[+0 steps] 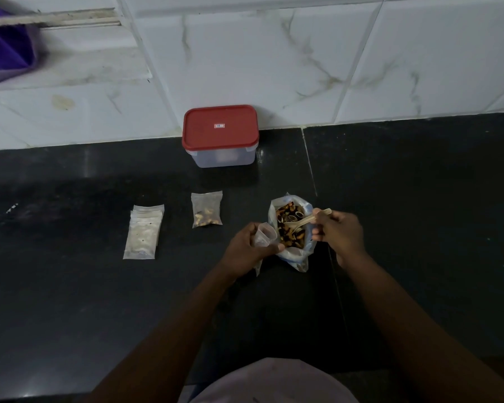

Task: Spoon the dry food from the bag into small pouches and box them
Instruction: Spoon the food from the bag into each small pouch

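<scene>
An open clear bag [294,255] of brown and dark dry food stands on the black counter [70,301]. My right hand [339,232] grips a pale spoon [306,221] whose bowl dips into the food. My left hand [246,247] holds a small clear pouch [264,234] with its mouth open, right beside the bag's left side. One filled pouch [206,209] lies flat to the left of the bag. A stack of empty pouches [144,231] lies further left. A clear box with a red lid [220,135] stands shut at the wall.
A white marbled tile wall [303,59] rises behind the counter. Purple cloth [3,48] hangs at the top left. My pale shirt [271,382] shows at the bottom edge.
</scene>
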Tool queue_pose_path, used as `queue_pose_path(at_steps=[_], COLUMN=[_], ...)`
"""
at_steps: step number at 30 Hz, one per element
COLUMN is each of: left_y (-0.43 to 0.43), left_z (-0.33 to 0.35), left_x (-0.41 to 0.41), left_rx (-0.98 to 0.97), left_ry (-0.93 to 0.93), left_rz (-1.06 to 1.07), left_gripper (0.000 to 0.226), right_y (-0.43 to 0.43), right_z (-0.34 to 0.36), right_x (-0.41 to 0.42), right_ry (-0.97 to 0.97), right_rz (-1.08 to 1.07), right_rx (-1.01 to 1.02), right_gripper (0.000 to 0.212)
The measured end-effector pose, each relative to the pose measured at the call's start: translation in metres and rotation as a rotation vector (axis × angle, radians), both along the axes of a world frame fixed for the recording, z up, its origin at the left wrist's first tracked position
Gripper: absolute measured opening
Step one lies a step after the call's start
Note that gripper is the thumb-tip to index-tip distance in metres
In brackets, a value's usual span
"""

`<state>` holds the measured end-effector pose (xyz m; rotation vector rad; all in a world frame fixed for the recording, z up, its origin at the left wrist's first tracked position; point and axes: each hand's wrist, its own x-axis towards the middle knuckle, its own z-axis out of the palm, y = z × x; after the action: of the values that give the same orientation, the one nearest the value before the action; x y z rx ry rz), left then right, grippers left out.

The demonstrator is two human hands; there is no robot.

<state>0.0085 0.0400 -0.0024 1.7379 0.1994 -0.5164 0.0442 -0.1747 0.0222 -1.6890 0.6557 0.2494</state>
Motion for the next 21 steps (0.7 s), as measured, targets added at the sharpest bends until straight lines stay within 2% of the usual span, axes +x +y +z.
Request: queue_pose_path(at_steps=[3,11,16,19,21], left_y=[0.000,0.003,0.005,0.006,0.007], left_z=[-0.001,0.004,0.006,0.003,0.002], left_x=[0.000,-0.001,-0.005,-0.005,-0.003], left_rx=[0.012,0.104,0.185,0.271,0.257], left_ry=[-0.014,-0.082,-0.158,-0.271,-0.291], left_rz=[-0.004,-0.045,-0.002,0.016,0.015], left_gripper=[0.046,0.045,0.042,0.048,0.050], right_y=[-0.002,-0.003,-0.008,-0.008,-0.005], right_z=[0.000,0.003,0.006,0.013,0.019], right_x=[0.001,0.001,-0.001,0.000,0.001], right_ry=[0.020,0.108,0.067,0.028,-0.007], right_rz=[-0.037,-0.149,-0.170,-0.147,-0.110], right_rx=[0.044,0.219,0.262,0.286,0.315], right_gripper=[0.024,0.017,0.016,0.017,0.017])
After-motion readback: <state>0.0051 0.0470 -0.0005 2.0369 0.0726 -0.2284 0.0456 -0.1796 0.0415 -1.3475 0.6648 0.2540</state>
